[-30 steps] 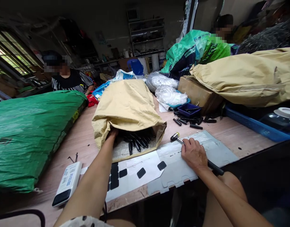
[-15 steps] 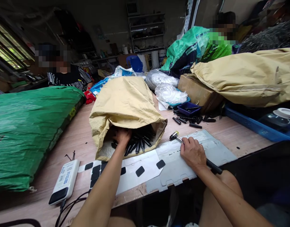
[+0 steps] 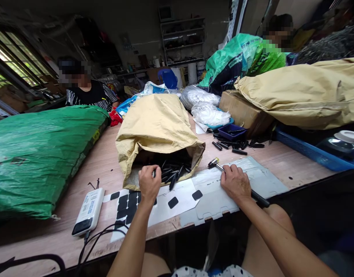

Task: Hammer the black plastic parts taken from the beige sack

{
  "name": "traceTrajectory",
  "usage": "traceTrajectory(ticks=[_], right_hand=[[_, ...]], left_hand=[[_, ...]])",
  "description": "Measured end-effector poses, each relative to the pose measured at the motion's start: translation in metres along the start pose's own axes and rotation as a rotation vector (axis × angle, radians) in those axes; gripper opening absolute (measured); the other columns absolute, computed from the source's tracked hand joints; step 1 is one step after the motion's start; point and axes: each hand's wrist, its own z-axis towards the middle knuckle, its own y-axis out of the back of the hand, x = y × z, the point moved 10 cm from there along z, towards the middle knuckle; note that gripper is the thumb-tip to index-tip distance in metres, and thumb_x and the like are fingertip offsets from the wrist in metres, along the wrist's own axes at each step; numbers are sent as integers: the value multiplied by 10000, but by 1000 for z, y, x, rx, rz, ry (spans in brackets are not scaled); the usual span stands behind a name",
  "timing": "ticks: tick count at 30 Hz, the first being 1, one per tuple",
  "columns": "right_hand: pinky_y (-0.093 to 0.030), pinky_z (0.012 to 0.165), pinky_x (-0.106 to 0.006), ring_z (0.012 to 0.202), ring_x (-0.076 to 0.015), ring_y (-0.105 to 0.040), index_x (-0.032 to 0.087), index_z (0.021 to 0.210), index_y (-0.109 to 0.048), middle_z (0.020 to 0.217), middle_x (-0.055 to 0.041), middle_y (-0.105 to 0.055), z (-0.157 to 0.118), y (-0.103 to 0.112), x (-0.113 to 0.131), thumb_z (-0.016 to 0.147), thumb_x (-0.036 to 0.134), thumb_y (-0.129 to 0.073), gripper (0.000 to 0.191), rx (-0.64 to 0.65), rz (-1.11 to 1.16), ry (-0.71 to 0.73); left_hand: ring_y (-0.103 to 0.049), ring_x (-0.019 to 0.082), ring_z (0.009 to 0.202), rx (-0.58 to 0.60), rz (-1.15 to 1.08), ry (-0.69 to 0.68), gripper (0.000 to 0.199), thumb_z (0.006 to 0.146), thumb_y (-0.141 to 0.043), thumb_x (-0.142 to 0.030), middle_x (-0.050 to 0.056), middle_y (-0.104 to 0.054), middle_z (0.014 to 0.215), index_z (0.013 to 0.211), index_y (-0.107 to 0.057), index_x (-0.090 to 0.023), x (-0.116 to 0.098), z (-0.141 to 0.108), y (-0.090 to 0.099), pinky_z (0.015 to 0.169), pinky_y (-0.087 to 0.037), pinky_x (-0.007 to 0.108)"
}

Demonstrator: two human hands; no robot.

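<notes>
My left hand point(image 3: 149, 182) is closed just in front of the open mouth of a tan woven sack point(image 3: 156, 119). A dark end shows between its thumb and fingers, apparently one of the black tapered pieces; most of it is hidden. Many more black tapered pieces point(image 3: 172, 173) lie inside the sack mouth, some spilling over its lower lip. My right hand point(image 3: 237, 185) is wrapped round the shaft of a small hammer point(image 3: 214, 163). The hammer's yellow-tipped head points away from me, over a grey sheet point(image 3: 260, 175), and its black grip sticks out behind the hand.
A green sack point(image 3: 44, 154) and a white power bank point(image 3: 89, 211) with cables are on the left. Loose black pieces point(image 3: 239, 152) lie by a purple tray point(image 3: 231, 132). Right stand a cardboard box point(image 3: 243, 111) and blue tray point(image 3: 309, 150). Two people sit beyond.
My left hand has come out of the sack, back toward me, and is now closed at its mouth. My right hand stays on the hammer. The view has shifted slightly.
</notes>
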Motion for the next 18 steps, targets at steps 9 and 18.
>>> traceTrajectory(ticks=[9,18], right_hand=[[-271,722,-350,927,-236,-517,195,1055,-643,985,-85,-604,0,1,0,970,277,-510,178,6,-3,-10],[-274,734,-347,942,-239,-518,192,1069,-646,999,-82,-606,0,0,0,967,276,-516,185,21,1,-24]], left_hand=[[-608,188,758,393,-71,19,148,823,-690,-216,11,-641,796,970,-678,-201,-22,-51,-50,744,-458,309],[-651,163,790,543,-890,357,301,740,-755,-334,27,-723,945,985,-643,-199,-46,-82,-78,731,-503,273]])
